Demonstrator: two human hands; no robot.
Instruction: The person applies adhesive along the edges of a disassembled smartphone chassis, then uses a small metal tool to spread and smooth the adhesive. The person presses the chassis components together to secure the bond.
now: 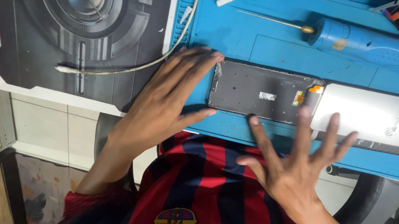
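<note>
While left hand (169, 96) lies flat beside phone panel (263, 92), right hand (291, 166) splayed, empty.

I see my left hand (166, 98) and right hand (292, 167) spread flat, bracketing the dark rectangular phone panel (263, 93) on the blue rubber work mat (255, 42).

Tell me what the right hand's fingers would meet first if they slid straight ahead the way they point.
The right hand points up-table; its fingertips already reach the opened phone panel. Beyond lies probably the blue rotary tool, though depth is unclear.
</note>
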